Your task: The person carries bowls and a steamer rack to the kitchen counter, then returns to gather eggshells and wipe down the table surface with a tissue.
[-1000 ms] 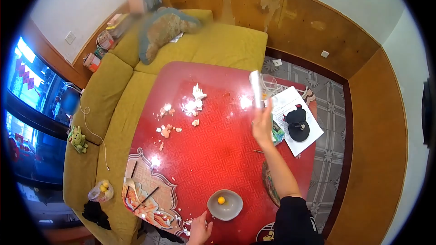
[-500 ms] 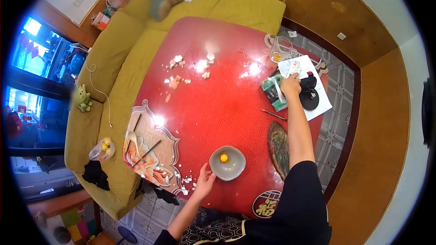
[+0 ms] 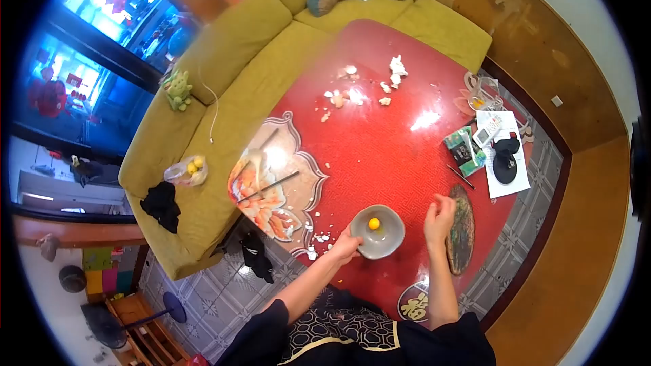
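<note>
The right hand [image 3: 441, 219] is away from the paper [image 3: 508, 179], where it reached half a second ago, and is now just right of the bowl [image 3: 381, 247], fingers loosely curled, with nothing visible in them. The left hand [image 3: 346, 245], earlier only against the bowl's side, now grips its rim, thumb inside. The grey bowl, between both hands, holds a yellow ball [image 3: 373, 224]. A dark oval board [image 3: 461, 237] lies just right of the right hand; white bits [image 3: 312, 255] dot the surface [image 3: 380, 163] left of the left hand.

The person's left hand [image 3: 346, 247] holds the rim of a gray bowl [image 3: 388, 241] containing 1 yellow ball [image 3: 373, 224]. The right hand [image 3: 440, 219], fingers loosely bent, hovers over the red table [image 3: 380, 169], just beside a dark oval board [image 3: 462, 234].
</note>
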`<state>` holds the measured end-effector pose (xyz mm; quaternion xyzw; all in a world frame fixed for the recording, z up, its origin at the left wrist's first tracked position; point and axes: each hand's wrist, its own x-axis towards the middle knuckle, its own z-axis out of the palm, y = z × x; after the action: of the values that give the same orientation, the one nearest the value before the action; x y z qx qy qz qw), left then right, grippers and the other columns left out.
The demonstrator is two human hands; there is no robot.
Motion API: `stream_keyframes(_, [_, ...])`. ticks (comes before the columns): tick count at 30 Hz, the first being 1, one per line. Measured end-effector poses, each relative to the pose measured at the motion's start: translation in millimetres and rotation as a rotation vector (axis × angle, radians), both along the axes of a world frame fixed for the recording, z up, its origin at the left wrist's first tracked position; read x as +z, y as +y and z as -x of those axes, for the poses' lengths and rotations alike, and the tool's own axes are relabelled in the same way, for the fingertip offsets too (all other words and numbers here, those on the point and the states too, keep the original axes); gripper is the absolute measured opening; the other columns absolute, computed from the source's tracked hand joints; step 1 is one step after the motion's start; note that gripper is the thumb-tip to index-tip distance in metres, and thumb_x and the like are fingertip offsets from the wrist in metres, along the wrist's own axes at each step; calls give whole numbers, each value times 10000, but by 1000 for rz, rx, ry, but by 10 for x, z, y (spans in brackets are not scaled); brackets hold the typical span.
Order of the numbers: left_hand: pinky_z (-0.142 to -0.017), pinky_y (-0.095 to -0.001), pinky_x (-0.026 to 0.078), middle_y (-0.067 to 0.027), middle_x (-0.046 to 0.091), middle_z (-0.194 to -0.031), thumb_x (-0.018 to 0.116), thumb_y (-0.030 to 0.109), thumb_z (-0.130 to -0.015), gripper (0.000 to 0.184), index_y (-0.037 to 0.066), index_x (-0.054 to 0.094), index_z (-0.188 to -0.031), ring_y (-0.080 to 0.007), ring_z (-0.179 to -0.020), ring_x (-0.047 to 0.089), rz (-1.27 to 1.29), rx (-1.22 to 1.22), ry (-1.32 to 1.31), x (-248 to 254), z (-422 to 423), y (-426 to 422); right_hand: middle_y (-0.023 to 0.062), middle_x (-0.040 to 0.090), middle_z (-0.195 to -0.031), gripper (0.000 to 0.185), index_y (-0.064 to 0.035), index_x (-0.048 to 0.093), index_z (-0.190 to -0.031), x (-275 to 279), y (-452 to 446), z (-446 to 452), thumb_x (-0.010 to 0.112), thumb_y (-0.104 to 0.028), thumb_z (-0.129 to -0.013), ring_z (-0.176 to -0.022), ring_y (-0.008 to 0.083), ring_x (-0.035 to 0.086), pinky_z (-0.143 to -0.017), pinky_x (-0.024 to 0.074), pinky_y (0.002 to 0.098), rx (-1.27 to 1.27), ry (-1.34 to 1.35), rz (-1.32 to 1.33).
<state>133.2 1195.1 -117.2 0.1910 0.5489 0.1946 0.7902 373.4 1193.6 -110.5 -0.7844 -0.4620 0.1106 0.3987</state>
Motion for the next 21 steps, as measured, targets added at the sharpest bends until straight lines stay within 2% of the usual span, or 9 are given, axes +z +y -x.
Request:
stream_keyframes(3, [-625, -317, 533, -80, 524, -1081, 455, -95, -719, 627, 148, 367, -1290, -208, -915, 580, -21, 25, -33, 14, 549, -276, 138, 607, -876, 132, -23, 621, -886, 11, 231, 634, 552, -55, -778, -879, 293, 578, -784, 454, 377, 256, 164, 14])
stream_keyframes(5, [-635, -286, 525, -71, 533, -1067, 463, -93, -703, 639, 128, 367, -1296, -189, -893, 586, -107, 220, -83, 136, 854, -502, 133, 628, -896, 144, -39, 635, -894, 32, 544, 1223, 571, -83, -773, -870, 289, 594, -767, 468, 385, 529, 170, -3])
stream_keyframes(6, [-649, -287, 526, -65, 532, -1074, 462, -102, -686, 662, 112, 357, -1304, -187, -895, 590, -43, 189, -8, 347, 1041, -556, 137, 629, -908, 169, -42, 635, -913, 115, 695, 1550, 574, -96, -765, -890, 299, 588, -772, 470, 394, 658, 151, -5])
stream_keyframes(10, [-565, -274, 534, -71, 524, -1051, 455, -111, -670, 642, 96, 360, -1270, -194, -878, 596, -183, 336, 116, 493, 1681, -968, 136, 624, -827, 157, -37, 625, -880, -98, 1285, 2875, 555, -128, -774, -822, 314, 597, -684, 476, 430, 1036, -116, -45])
stream_keyframes(11, [-551, -270, 534, -75, 521, -1042, 457, -108, -672, 625, 92, 363, -1256, -196, -870, 597, -182, 339, 177, 571, 1825, -1035, 136, 624, -827, 157, -37, 625, -880, -70, 1405, 3176, 555, -128, -774, -822, 314, 597, -684, 476, 430, 1043, -122, -53])
stream_keyframes(13, [-535, -259, 519, -81, 509, -1063, 469, -113, -677, 615, 77, 357, -1251, -193, -874, 589, -163, 420, 206, 579, 2121, -1238, 158, 636, -845, 226, -27, 631, -893, 2, 1612, 3668, 574, -215, -781, -823, 319, 614, -694, 486, 431, 838, -206, 319])
stream_keyframes(14, [-534, -263, 519, -80, 509, -1070, 465, -123, -675, 632, 83, 349, -1261, -194, -885, 587, -187, 475, 199, 454, 2274, -1388, 158, 636, -845, 226, -27, 631, -893, 10, 1655, 3822, 574, -215, -781, -823, 319, 614, -694, 486, 431, 829, -210, 311])
stream_keyframes(16, [-546, -275, 523, -80, 506, -1088, 456, -141, -673, 663, 93, 332, -1281, -200, -907, 582, -127, 475, 245, 507, 2554, -1401, 183, 645, -868, 274, -21, 644, -878, 3, 1745, 4099, 598, -266, -767, -829, 326, 631, -712, 495, 426, 556, -7, 524])
stream_keyframes(21, [-593, -310, 537, -88, 496, -1113, 445, -146, -683, 643, 97, 337, -1268, -225, -924, 582, -31, 457, 235, 626, 3237, -1417, 197, 649, -846, 200, -34, 661, -817, -331, 1866, 4329, 580, -201, -743, -822, 338, 638, -695, 500, 430, 302, 6, 581])
